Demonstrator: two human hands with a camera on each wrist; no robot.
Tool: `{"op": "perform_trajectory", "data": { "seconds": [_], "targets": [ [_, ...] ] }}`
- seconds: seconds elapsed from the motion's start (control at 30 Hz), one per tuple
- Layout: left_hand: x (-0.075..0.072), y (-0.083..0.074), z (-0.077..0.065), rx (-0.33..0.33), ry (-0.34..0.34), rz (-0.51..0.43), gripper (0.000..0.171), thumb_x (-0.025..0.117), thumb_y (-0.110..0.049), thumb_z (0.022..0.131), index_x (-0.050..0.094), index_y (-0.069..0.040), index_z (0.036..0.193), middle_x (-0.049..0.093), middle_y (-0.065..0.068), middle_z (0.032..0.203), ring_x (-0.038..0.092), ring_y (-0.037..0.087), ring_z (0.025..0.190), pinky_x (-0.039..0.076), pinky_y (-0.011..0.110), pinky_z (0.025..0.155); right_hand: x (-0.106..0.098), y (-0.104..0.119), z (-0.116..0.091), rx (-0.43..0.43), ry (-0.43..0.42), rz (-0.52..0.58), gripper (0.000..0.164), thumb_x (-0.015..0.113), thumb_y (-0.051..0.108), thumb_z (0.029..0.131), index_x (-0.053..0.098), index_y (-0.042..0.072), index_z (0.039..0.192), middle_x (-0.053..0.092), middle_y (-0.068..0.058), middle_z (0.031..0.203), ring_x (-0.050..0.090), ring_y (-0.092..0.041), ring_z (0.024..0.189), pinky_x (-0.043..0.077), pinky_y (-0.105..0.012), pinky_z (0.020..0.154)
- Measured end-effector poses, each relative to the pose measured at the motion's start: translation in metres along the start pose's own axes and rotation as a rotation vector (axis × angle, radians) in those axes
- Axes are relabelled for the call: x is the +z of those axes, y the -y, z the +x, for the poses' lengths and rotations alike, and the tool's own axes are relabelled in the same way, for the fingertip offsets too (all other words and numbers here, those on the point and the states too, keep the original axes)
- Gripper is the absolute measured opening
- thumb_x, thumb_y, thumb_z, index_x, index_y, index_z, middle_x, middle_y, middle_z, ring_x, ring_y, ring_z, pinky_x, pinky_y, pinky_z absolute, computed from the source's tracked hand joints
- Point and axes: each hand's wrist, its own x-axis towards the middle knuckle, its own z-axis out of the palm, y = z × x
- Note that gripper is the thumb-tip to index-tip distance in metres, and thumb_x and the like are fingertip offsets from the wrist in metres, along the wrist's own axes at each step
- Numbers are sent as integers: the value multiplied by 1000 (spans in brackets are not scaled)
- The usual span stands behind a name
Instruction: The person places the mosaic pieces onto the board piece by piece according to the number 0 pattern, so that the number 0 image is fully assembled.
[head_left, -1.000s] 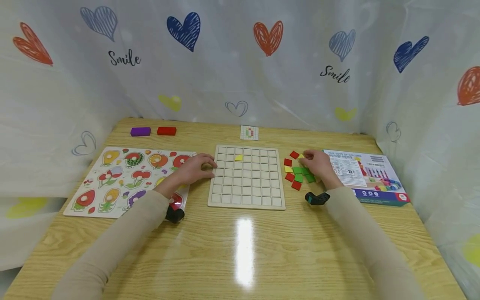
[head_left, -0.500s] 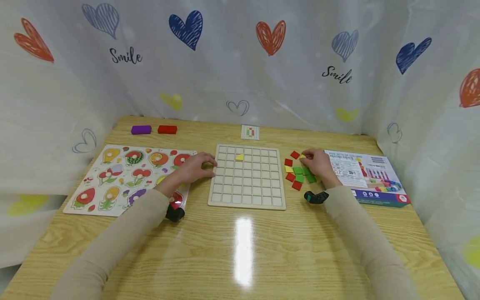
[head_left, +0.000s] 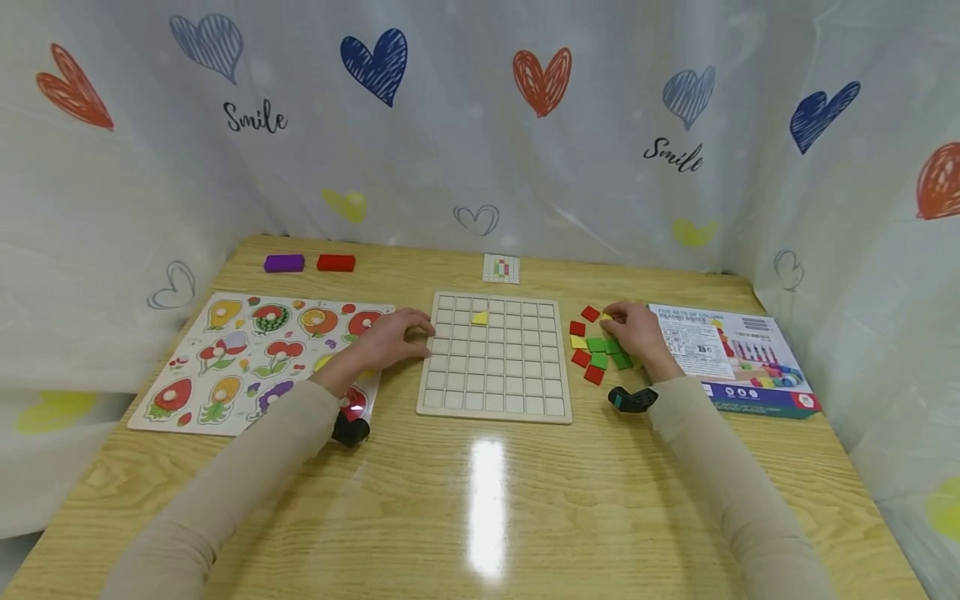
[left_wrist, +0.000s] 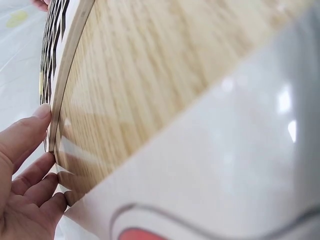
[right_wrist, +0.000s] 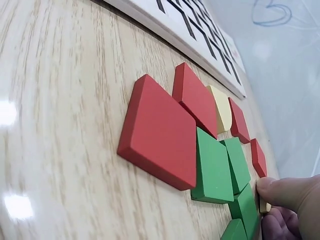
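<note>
My left hand [head_left: 396, 337] rests at the left edge of a pale wooden grid board [head_left: 492, 418]. Its thumb and fingertips touch the rim, as the left wrist view shows. One yellow tile [head_left: 479, 317] with a curved side lies in an upper cell. Right of the board my right hand [head_left: 636, 328] pinches a yellow tile [right_wrist: 264, 204] between thumb and fingers, partly hidden by them. Around it lie several red tiles [right_wrist: 159, 132], several green tiles [right_wrist: 213, 167] and another yellow tile [right_wrist: 220, 107], loosely clustered on the table.
A fruit puzzle board [head_left: 247, 367] lies under my left forearm. A printed box [head_left: 738, 358] stands right of my right hand. Behind the grid board are a small pattern card [head_left: 501, 268], a purple block [head_left: 284, 263] and a red block [head_left: 336, 262].
Both hands stay in nearly the same places. The right fingers keep hold of the yellow tile; the head view shifts only slightly.
</note>
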Motion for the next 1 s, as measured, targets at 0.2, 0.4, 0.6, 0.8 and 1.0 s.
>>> {"op": "perform_trajectory", "data": {
  "seconds": [0.2,0.4,0.6,0.8,1.0],
  "targets": [
    [1,0,0,4,7,9,31,73,-17,89,66,-5,117,50,16,139,41,34,133,30,50,112,0,0,-2,8,2,-6,36,56,18,100,57,-4,129,57,-24,122,53,-35,106,45,-49,93],
    [0,-1,0,-3,11,2,31,73,-17,89,66,-5,117,50,16,139,40,35,134,30,50,112,0,1,-5,-8,-6,5,38,54,18,101,56,-4,131,56,-24,124,52,-36,110,44,-49,96],
    [-1,-3,-1,-9,10,2,31,73,-17,89,66,-6,118,49,16,140,40,34,134,30,50,113,1,5,-8,-42,-22,31,38,53,17,101,54,-4,134,56,-25,127,52,-37,113,43,-51,98],
    [0,-1,0,-12,3,2,31,73,-17,89,66,-6,118,49,16,141,40,34,134,30,50,112,10,20,-11,-129,-48,52,38,53,14,101,55,-3,134,57,-25,128,55,-37,114,45,-50,97],
    [0,0,0,-5,0,-2,31,73,-16,89,66,-5,117,50,16,140,41,34,133,31,50,112,23,44,-18,-198,-8,100,37,56,15,100,56,-2,134,59,-22,125,59,-35,109,49,-48,92]
  ]
}}
